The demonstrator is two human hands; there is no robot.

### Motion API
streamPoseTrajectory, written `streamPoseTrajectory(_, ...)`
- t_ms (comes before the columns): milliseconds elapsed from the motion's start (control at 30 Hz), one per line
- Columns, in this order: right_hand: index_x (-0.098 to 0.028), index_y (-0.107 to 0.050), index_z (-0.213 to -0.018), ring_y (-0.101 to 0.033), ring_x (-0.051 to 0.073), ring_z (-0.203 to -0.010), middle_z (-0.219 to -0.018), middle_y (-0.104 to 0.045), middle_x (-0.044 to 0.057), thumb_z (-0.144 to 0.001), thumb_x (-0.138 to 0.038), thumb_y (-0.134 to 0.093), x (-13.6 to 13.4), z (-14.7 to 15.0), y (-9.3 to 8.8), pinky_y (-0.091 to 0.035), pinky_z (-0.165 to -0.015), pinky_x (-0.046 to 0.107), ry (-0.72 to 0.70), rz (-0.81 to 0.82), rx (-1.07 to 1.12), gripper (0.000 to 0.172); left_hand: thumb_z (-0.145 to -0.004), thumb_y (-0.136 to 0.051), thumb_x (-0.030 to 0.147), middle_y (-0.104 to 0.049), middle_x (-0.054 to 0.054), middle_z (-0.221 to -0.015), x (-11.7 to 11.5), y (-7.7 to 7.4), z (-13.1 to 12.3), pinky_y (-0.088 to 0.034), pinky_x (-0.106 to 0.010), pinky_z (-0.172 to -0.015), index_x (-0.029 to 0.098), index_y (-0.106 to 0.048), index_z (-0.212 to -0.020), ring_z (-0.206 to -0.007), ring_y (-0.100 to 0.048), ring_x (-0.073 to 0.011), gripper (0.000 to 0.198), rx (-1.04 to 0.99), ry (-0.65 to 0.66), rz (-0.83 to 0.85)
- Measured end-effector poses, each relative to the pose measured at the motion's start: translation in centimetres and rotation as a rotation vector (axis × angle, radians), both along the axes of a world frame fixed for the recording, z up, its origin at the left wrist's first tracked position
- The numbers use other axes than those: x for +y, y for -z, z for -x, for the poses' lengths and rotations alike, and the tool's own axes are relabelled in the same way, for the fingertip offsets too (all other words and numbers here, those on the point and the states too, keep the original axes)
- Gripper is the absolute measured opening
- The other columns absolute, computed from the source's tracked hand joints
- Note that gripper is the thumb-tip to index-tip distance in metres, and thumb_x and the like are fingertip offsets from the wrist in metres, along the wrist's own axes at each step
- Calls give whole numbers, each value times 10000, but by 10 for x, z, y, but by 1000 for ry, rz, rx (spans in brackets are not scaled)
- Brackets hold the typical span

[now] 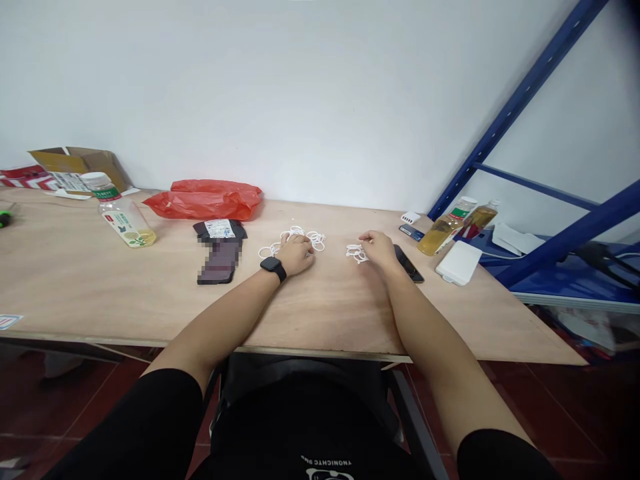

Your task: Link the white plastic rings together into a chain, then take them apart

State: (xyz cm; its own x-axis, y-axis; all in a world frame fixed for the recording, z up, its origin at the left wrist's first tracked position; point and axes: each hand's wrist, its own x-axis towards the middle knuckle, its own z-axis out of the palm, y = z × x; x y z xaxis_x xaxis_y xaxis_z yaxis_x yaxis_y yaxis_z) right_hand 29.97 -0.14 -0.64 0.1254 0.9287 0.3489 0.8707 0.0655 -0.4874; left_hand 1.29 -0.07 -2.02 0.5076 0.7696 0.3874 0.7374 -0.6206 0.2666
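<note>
Several thin white rings (317, 241) lie in a loose pile on the wooden table, some spread left under and around my left hand (296, 256). That hand rests palm down on the pile with its fingers stretched over the rings, and a black watch (271, 265) is on its wrist. To the right, a smaller group of white rings (356, 253) sits beside my right hand (379, 249). The thumb and fingers of my right hand are pinched together just above this group. Whatever lies between those fingertips is too small to make out.
Left of my hands are a phone-like dark item (219, 261), a black packet (220, 230), a red plastic bag (205, 200), a bottle (123, 217) and a cardboard box (93, 167). On the right are a phone (410, 267), drink bottle (445, 228), white case (459, 263) and blue rack (520, 100).
</note>
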Motion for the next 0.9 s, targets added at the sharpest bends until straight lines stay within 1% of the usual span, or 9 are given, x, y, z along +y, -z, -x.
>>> streamPoseTrajectory(100,-216,-704,-926,-639,232,-957,-978,-706,67,-777,-149,-511,-3,11,-1,-492,-895,374,-68,-81,-43,254,-792,-550,282,-665,-64,-1175,-1,-1,0,-211,-586,-1089,241,-710,-822,-1144,-536,-292,168,2,1,-2)
streamPoseTrajectory(167,-196,-708,-957,-626,241,-995,-1001,-707,80,-798,-165,-519,-7,26,-2,-475,-935,383,-161,-110,-90,249,-797,-536,259,-671,-63,-1159,-2,-2,-1,-209,-588,-1093,239,-705,-831,-1137,-541,-287,173,8,-1,1)
streamPoseTrajectory(267,-188,-701,-1068,-597,247,-1064,-1092,-698,93,-859,-202,-518,-16,55,-1,-436,-991,392,-336,-108,-188,278,-831,-516,278,-636,-75,-1248,-4,-2,-2,-205,-600,-1100,252,-696,-997,-1204,-510,-295,246,17,-4,-21)
streamPoseTrajectory(367,-211,-607,-1282,-542,253,-1185,-1274,-631,97,-918,-283,-513,-24,79,5,-385,-1055,406,-520,-79,-291,383,-871,-510,374,-565,-100,-1362,-5,2,-4,-182,-627,-1109,260,-630,-1197,-1297,-439,-320,365,47,4,-56)
streamPoseTrajectory(467,-216,-537,-1365,-493,277,-1262,-1382,-554,123,-942,-362,-508,-28,89,13,-352,-1084,437,-535,-7,-360,448,-860,-540,409,-573,-116,-1346,-4,6,-4,-163,-631,-1123,253,-617,-1217,-1298,-439,-330,398,88,8,-56)
streamPoseTrajectory(600,-236,-626,-1231,-492,289,-1261,-1379,-540,124,-939,-354,-528,-28,86,13,-364,-1061,448,-478,18,-393,330,-860,-547,414,-591,-110,-1322,-3,7,-4,-160,-631,-1128,258,-612,-1223,-1273,-467,-327,400,85,-9,-40)
streamPoseTrajectory(733,-209,-693,-990,-579,247,-1082,-1121,-655,98,-909,-288,-583,-26,82,8,-414,-973,390,-456,30,-372,157,-878,-540,428,-595,-104,-1322,-5,5,-4,-154,-612,-1139,259,-585,-1267,-1275,-467,-321,426,80,-30,-28)
streamPoseTrajectory(800,-199,-695,-894,-590,237,-1015,-1014,-667,84,-891,-278,-616,-24,82,7,-421,-943,374,-464,3,-351,111,-901,-518,427,-599,-106,-1321,-6,3,-5,-160,-596,-1142,250,-563,-1297,-1281,-465,-312,436,68,-33,-24)
streamPoseTrajectory(900,-197,-684,-853,-575,236,-1030,-1028,-651,80,-868,-260,-655,-23,82,6,-421,-949,372,-517,-96,-273,71,-948,-458,404,-603,-110,-1324,-7,1,-7,-176,-581,-1135,231,-543,-1321,-1282,-474,-296,419,16,-41,-33)
